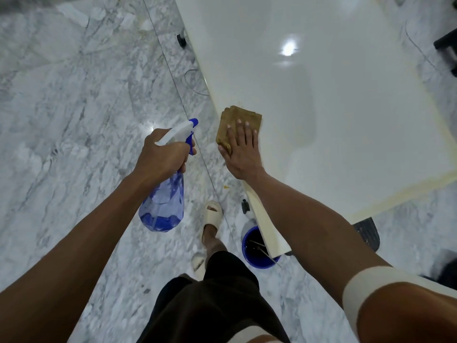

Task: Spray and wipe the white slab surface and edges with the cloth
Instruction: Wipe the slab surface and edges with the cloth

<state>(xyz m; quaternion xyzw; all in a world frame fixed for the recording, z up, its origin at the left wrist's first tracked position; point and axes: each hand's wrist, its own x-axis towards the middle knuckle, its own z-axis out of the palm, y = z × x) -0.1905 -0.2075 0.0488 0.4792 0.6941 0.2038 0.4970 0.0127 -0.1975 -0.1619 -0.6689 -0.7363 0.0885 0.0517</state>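
Observation:
A glossy white slab (333,82) fills the upper right, its left edge running diagonally down to a near corner. A folded tan cloth (236,120) lies flat on the slab right at that left edge. My right hand (242,152) presses down on the cloth with the fingers spread. My left hand (163,154) holds a blue translucent spray bottle (164,204) with a white and blue trigger head, left of the slab over the floor, nozzle pointing toward the cloth. A wet sheen shows on the slab right of the cloth.
Grey marble floor (74,107) spreads to the left. A blue bucket (254,246) stands under the slab's near corner. Small black supports (181,40) sit beneath the slab's edge. My feet in pale slides (211,211) are beside the bucket. A dark object (447,43) stands at far right.

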